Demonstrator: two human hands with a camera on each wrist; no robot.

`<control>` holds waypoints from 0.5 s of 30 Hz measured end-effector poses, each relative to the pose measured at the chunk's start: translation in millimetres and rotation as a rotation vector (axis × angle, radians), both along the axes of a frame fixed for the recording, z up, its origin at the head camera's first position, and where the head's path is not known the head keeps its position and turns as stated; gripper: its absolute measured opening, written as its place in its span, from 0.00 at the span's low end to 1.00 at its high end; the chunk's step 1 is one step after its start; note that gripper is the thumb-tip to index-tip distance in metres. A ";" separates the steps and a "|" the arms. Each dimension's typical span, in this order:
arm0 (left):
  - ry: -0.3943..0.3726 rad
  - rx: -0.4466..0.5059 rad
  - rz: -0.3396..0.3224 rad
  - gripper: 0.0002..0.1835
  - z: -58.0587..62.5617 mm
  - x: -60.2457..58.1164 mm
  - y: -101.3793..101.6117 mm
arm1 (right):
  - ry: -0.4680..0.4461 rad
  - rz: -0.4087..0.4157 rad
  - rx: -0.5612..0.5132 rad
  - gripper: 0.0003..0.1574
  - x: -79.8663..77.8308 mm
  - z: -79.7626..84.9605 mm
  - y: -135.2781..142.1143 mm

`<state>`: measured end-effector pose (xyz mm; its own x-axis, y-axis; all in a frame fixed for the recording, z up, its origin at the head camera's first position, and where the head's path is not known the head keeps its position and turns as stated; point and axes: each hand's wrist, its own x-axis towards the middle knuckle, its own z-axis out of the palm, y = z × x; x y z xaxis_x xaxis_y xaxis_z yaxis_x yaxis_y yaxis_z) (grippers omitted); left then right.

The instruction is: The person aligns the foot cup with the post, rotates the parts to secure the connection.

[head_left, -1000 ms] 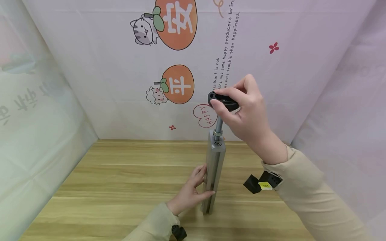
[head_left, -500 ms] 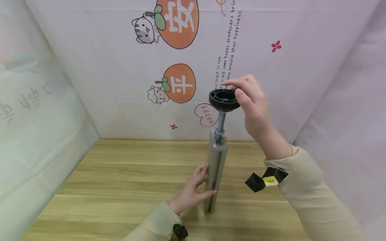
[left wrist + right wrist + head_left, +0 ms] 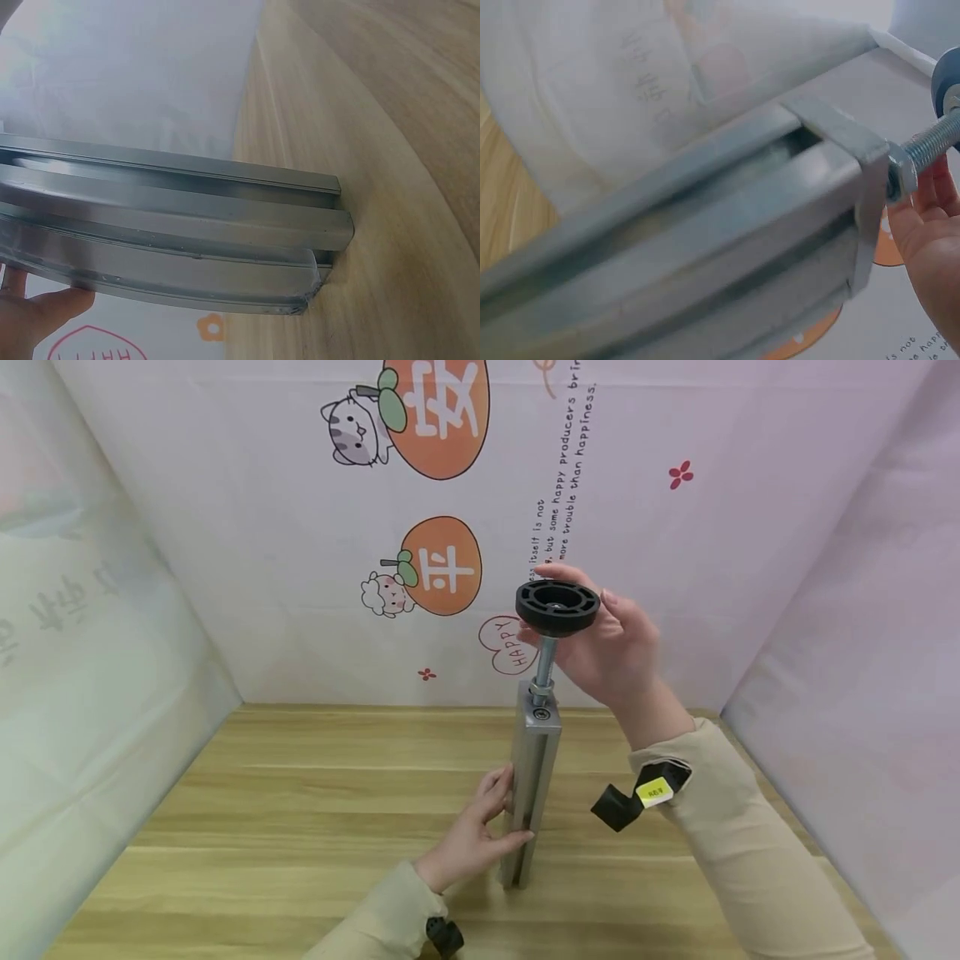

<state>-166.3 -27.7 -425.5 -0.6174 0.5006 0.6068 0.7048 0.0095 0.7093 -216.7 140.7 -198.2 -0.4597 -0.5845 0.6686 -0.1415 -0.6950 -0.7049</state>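
An aluminium profile stands upright on the table, slightly tilted, with lengthwise slots. My left hand grips its lower part, thumb on the near side and fingers on the left. At its top is an end plate with a screw, a nut and a threaded rod. The rod carries a round black levelling foot. Around this foot lies my right hand, fingers stretched behind and below it, thumb raised by its right rim. Whether those fingers touch it is hidden. The left wrist view shows the profile's lower end at the wood.
Beneath is a wood-grain table. A white printed cloth hangs behind it, with pale cloth walls at both sides. Black wrist cameras are strapped over both sleeves.
My right hand let go of the black foot, drew back to the right, then came round behind and under it. The left hand keeps its hold on the upright profile.
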 end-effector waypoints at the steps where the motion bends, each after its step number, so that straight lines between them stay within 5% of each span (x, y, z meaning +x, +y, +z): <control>1: 0.000 -0.004 0.003 0.53 0.4 0.0 -0.1 | -0.010 0.036 -0.012 0.28 -0.3 -0.1 -1.5; 15: -0.025 -0.013 0.008 0.53 1.2 0.7 0.6 | -0.051 0.132 -0.203 0.26 1.2 5.4 -15.2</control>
